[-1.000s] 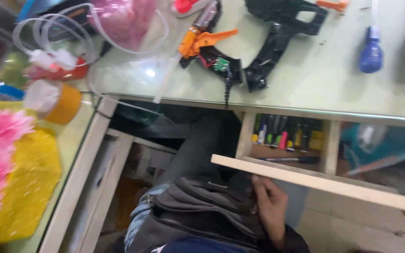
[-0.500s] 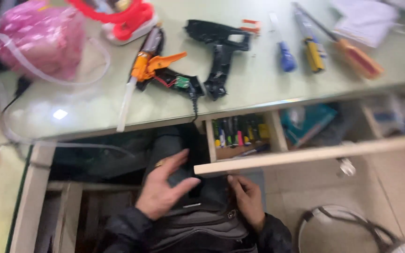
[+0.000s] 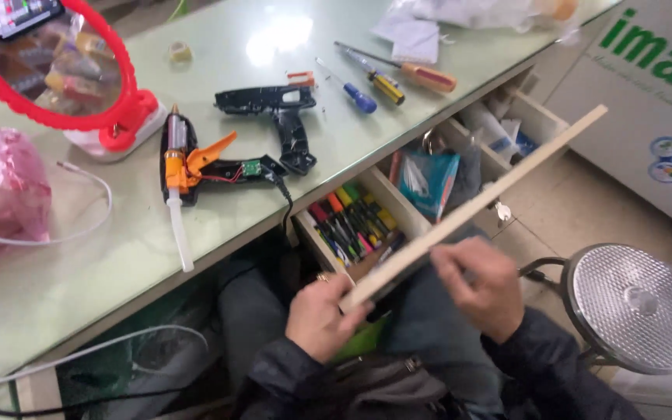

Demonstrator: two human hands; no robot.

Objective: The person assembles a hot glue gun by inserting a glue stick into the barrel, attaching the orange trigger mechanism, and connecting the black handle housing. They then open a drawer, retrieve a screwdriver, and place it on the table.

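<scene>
Both hands held a long pale wooden strip (image 3: 476,208) over the lap, slanting up to the right above the open drawer of coloured markers (image 3: 351,222). Left hand (image 3: 319,317): grip closed on the strip's lower end. Right hand (image 3: 482,286): fingers pinched around it just beside. On the glass-topped surface (image 3: 103,257): opened orange glue gun (image 3: 196,167), black gun shell (image 3: 278,117), screwdrivers (image 3: 386,78).

Single head view, steeply downward, close over lap (perhaps tilted)

Both hands (image 3: 320,315) now grip the wooden strip (image 3: 472,208), tilted diagonally.
</scene>
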